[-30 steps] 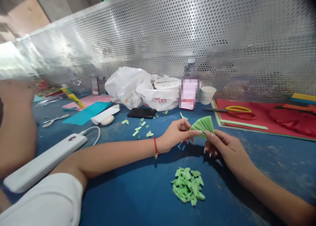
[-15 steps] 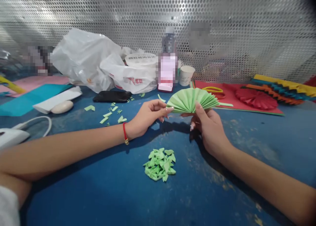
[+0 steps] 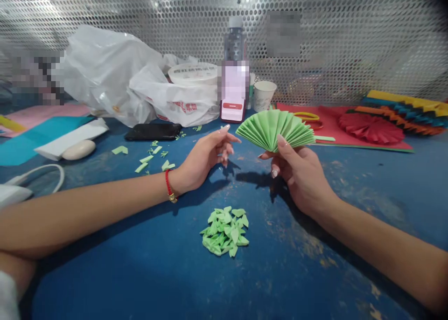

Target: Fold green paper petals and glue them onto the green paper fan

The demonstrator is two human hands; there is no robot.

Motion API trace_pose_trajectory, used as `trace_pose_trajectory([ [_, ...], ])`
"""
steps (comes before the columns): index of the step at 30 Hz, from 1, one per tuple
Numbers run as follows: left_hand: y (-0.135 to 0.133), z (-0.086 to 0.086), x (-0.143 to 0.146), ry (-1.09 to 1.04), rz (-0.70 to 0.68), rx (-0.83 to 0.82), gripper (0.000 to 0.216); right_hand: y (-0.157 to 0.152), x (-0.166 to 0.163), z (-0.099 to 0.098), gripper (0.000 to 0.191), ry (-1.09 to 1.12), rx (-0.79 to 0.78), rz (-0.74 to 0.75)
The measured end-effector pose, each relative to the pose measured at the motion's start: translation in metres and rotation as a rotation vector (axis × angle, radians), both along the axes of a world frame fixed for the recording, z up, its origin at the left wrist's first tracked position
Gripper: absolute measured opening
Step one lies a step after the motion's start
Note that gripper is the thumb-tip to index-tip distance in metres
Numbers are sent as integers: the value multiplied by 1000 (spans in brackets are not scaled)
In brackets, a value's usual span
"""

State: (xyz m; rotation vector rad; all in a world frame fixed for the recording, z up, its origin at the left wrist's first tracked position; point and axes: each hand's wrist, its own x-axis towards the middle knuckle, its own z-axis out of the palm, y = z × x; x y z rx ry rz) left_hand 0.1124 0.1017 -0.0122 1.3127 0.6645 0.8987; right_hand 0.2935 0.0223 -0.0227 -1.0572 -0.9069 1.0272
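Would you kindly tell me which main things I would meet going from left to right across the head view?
Pale oval object → flat black object → left hand → green pleated fan, held in the right hand → red pleated paper.
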Motion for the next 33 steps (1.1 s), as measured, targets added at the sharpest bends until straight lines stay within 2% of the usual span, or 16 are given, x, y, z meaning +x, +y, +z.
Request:
trace_pose_trajectory([
  [7, -5, -4, 0, 103, -100, 129, 17, -4, -2, -4, 36, -131, 7, 103],
  [10, -4, -5, -1, 105, -112, 115, 10, -4, -2, -4, 34, -125, -6, 112],
  [16, -3, -2, -2, 89, -143, 77, 15, -3, -3, -2, 30, -88, -34, 84],
  [23, -1, 0, -4, 80, -221, 65, 19, 0, -1, -1, 38, -71, -49, 14],
  [33, 1, -4, -2, 101, -98, 52, 14, 1, 0, 0, 32, 20, -38, -29],
])
